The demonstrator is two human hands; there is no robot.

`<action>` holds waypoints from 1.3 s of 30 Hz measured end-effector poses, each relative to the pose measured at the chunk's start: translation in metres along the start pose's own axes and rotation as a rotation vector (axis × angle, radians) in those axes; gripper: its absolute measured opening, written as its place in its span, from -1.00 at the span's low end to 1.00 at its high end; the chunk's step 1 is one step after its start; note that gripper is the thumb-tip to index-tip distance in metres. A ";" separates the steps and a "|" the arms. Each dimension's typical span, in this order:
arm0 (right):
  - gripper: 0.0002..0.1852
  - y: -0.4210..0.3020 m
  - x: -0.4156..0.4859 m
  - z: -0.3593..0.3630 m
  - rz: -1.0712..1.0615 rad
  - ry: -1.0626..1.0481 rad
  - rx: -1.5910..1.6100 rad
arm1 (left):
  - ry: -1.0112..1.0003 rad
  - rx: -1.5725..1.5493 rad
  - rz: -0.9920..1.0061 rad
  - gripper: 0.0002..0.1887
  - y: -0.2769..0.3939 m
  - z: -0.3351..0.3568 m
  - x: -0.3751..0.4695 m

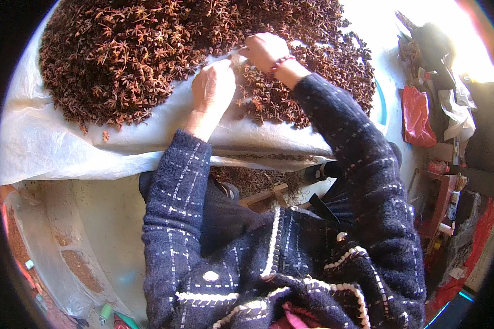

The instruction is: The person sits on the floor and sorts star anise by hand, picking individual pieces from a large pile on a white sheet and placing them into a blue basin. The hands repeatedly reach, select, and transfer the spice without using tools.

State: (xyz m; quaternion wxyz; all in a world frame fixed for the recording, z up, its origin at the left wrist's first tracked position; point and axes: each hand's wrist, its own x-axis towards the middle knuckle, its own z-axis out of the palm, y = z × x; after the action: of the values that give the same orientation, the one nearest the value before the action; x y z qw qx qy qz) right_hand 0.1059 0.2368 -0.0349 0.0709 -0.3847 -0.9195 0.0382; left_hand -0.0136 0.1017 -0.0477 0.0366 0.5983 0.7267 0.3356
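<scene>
A large heap of dried star anise (119, 61) covers much of a white plastic sheet (57, 135) before me. A smaller spread of star anise (280, 105) lies to its right, with a bare strip of sheet between. My left hand (215, 90) is over that strip, its fingers curled in, knuckles up. Just beyond and to the right, my right hand (265, 51) bends at the wrist with its fingertips close to the left ones. The fingertips are blurred against a pale patch, so I cannot tell what they hold.
Wooden slats (267, 195) and loose brown debris show below the sheet's edge. At right are a red plastic bag (418, 117), a white bag (457, 109) and a reddish-brown wooden frame (441, 205). A green cylindrical object (106, 313) lies at lower left.
</scene>
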 end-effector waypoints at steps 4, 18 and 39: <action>-0.76 -0.015 0.008 -0.003 0.090 -0.038 -0.036 | 0.060 -0.051 0.016 -0.78 -0.003 -0.001 0.002; -0.79 -0.009 -0.068 -0.052 -0.113 -0.205 0.519 | -0.009 0.089 0.337 -0.77 0.001 0.006 -0.005; -0.82 -0.005 -0.066 -0.016 -0.148 0.301 0.442 | -0.192 -0.670 -0.172 -0.78 0.019 0.014 -0.001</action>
State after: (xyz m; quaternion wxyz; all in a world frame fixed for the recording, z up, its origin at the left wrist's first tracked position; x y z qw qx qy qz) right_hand 0.1507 0.1867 -0.0248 0.2918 -0.2929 -0.8935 0.1751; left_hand 0.0089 0.1080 -0.0485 0.3272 0.5184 0.6173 0.4931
